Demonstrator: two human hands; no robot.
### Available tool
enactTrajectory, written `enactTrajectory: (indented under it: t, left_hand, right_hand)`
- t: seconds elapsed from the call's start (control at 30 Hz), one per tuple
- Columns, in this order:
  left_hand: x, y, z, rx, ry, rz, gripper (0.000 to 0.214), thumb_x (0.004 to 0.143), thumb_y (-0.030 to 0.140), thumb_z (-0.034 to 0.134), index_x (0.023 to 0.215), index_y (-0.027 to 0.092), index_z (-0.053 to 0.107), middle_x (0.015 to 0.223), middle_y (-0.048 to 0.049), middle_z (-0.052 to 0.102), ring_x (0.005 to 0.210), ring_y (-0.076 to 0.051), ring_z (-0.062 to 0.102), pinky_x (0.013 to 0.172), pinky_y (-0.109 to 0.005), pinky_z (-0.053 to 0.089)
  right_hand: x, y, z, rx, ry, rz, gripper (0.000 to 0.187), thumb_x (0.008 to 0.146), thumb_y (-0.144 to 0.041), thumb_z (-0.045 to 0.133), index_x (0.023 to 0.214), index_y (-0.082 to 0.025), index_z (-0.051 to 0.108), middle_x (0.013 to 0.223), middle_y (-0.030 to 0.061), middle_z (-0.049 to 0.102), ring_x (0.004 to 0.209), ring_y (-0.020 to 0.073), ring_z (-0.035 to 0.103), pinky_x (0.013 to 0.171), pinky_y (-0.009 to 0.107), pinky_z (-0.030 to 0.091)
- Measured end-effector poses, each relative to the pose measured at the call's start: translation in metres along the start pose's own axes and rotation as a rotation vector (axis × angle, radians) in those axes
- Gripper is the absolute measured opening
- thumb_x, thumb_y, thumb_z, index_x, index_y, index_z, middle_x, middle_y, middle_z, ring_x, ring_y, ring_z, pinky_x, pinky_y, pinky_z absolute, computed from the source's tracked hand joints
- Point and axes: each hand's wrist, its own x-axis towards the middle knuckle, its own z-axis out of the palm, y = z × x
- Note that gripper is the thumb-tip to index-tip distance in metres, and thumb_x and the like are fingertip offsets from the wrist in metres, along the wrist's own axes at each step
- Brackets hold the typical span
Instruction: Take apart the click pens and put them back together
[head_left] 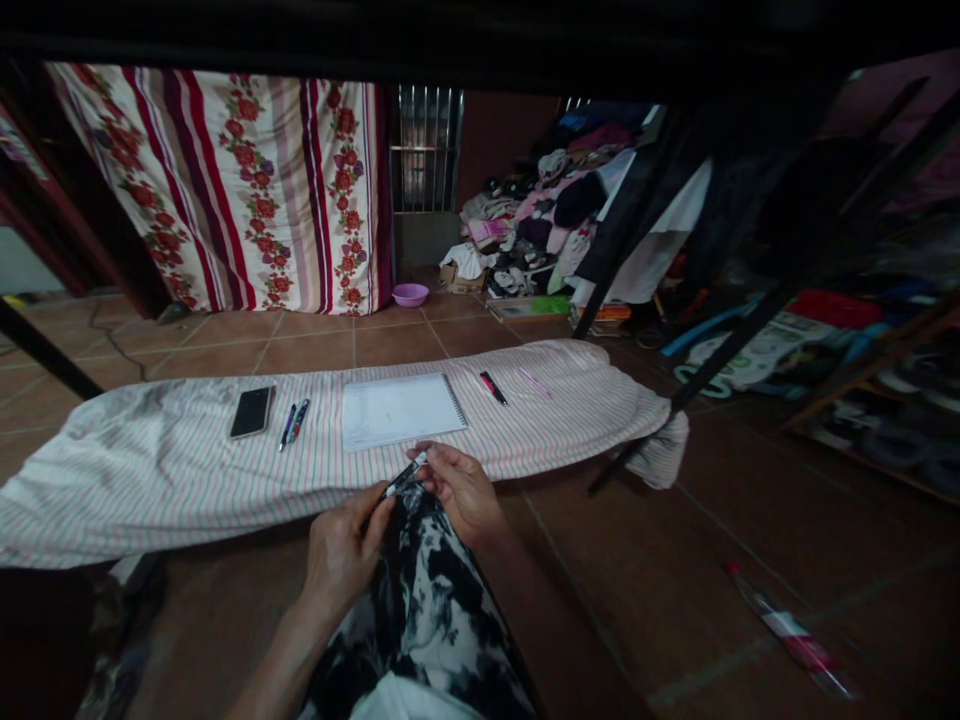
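Observation:
My left hand [346, 540] is closed around the lower end of a dark pen [401, 478] with white parts, held over my lap. At the pen's upper, whitish end, the fingers of my right hand [459, 487] pinch it. Just beyond both hands, a spiral notebook [401, 410] lies on the striped cloth [202, 490], its page mostly white. Left of it are a purple-and-dark pen [287, 427], a patterned pen [299, 421] and a dark-screened phone [252, 412]. To its right lie a black-and-red pen [493, 388] and a pink pen [534, 382].
A dark metal bar [637, 445] slants past the cloth's right end. On the tiled floor lie a plastic bottle [791, 635] at right and a purple basin [410, 294] farther off. Piled clothes [540, 215] and a flowered curtain [247, 190] stand behind.

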Motion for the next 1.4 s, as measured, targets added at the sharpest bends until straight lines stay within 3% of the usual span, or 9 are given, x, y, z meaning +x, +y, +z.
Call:
enactTrajectory:
  t: [0.3, 0.43, 0.63, 0.77, 1.03, 1.4]
  left_hand:
    - [-0.005, 0.002, -0.003, -0.064, 0.031, 0.005, 0.03, 0.082, 0.034, 0.048, 0.098, 0.018, 0.068, 0.086, -0.0057, 0.073, 0.077, -0.02, 0.068, 0.067, -0.026, 0.052]
    - [-0.003, 0.004, -0.002, -0.227, 0.008, -0.139, 0.032, 0.08, 0.037, 0.052, 0.099, 0.017, 0.068, 0.09, -0.0057, 0.072, 0.081, -0.021, 0.067, 0.074, -0.03, 0.052]
    - [-0.005, 0.013, -0.005, -0.478, -0.064, -0.324, 0.034, 0.077, 0.041, 0.056, 0.091, 0.014, 0.071, 0.083, -0.0049, 0.072, 0.08, -0.023, 0.065, 0.073, -0.031, 0.051]
    - [-0.009, 0.012, -0.004, -0.403, -0.048, -0.31, 0.034, 0.078, 0.041, 0.054, 0.092, 0.015, 0.071, 0.08, -0.0042, 0.072, 0.076, -0.021, 0.065, 0.068, -0.029, 0.051]
    - [-0.019, 0.004, -0.001, -0.04, 0.04, -0.048, 0.031, 0.083, 0.036, 0.047, 0.101, 0.02, 0.067, 0.088, -0.0057, 0.072, 0.078, -0.02, 0.067, 0.067, -0.026, 0.05]
    - [-0.018, 0.017, -0.005, -0.242, -0.12, -0.246, 0.04, 0.085, 0.043, 0.043, 0.099, 0.014, 0.067, 0.072, -0.0024, 0.068, 0.069, -0.019, 0.063, 0.063, -0.026, 0.049]
  right_hand:
    - [-0.002, 0.006, 0.005, 0.058, -0.014, 0.015, 0.028, 0.057, -0.031, 0.079, 0.077, -0.013, 0.069, 0.081, 0.0072, 0.071, 0.052, 0.0049, 0.055, 0.043, 0.013, 0.04]
    - [-0.003, 0.007, 0.008, 0.141, -0.042, 0.03, 0.032, 0.06, -0.029, 0.078, 0.087, -0.015, 0.069, 0.083, 0.0072, 0.071, 0.053, 0.0047, 0.056, 0.044, 0.012, 0.04]
    - [-0.006, 0.005, 0.009, 0.119, -0.069, 0.038, 0.032, 0.058, -0.029, 0.079, 0.085, -0.014, 0.07, 0.084, 0.0085, 0.072, 0.052, 0.0044, 0.056, 0.044, 0.012, 0.041]
    - [-0.007, 0.008, 0.01, 0.113, 0.003, 0.037, 0.032, 0.055, -0.029, 0.08, 0.082, -0.013, 0.07, 0.081, 0.0077, 0.072, 0.053, 0.0047, 0.057, 0.044, 0.011, 0.041]
    - [-0.009, 0.01, 0.012, 0.061, 0.093, 0.027, 0.035, 0.049, -0.034, 0.082, 0.074, -0.012, 0.071, 0.075, 0.0074, 0.071, 0.05, 0.0042, 0.053, 0.041, 0.012, 0.038]
    - [-0.01, 0.005, 0.011, -0.07, 0.014, -0.059, 0.028, 0.058, -0.037, 0.075, 0.073, -0.014, 0.07, 0.072, 0.0088, 0.071, 0.041, 0.0018, 0.037, 0.036, 0.016, 0.019]
